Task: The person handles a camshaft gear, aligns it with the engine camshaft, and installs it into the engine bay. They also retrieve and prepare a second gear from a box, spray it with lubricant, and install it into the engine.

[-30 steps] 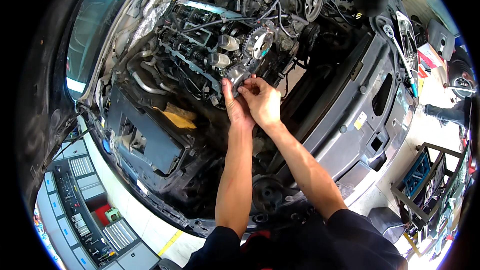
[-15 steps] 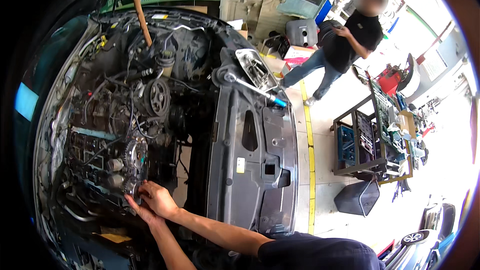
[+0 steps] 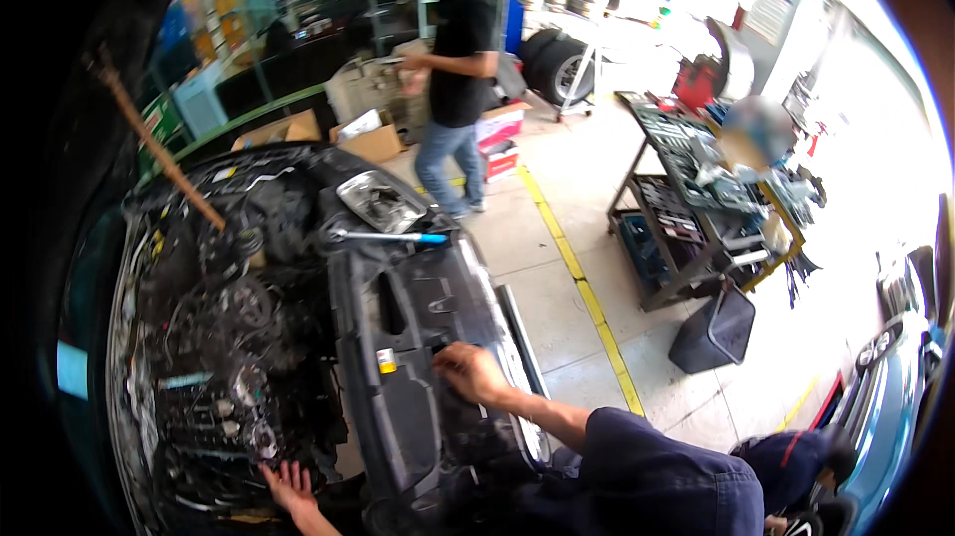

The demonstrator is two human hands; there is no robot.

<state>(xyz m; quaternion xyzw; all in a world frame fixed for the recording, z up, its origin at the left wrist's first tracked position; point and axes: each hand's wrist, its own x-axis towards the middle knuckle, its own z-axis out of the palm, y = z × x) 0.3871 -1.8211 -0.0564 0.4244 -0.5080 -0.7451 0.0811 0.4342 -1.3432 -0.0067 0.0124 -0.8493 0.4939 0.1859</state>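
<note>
My left hand (image 3: 288,485) is open, palm up with fingers spread, at the front edge of the engine (image 3: 204,412). Its fingertips are just below the lower toothed camshaft sprocket (image 3: 261,440); the other sprocket (image 3: 248,386) sits above it. My right hand (image 3: 470,374) hovers over the black plastic front panel (image 3: 398,412), beside a yellow-and-white label (image 3: 386,361). Its fingers look bent and are smeared by motion, so I cannot see whether anything is in them. Farther up the panel lies a ratchet wrench (image 3: 388,236) with a blue handle end, near a metal tray of small parts (image 3: 380,202).
A wooden stick (image 3: 159,143) props the hood at the left. Beyond the car, a person in a black shirt (image 3: 460,64) stands by cardboard boxes (image 3: 370,141). On the right are a tool cart (image 3: 686,168), a black bin (image 3: 712,330) and another person bending (image 3: 796,466) by a blue car (image 3: 895,427).
My right hand has left the lower sprocket and moved right over the panel. My left hand has drawn off it and opened. The view has swung; the standing person has walked left.
</note>
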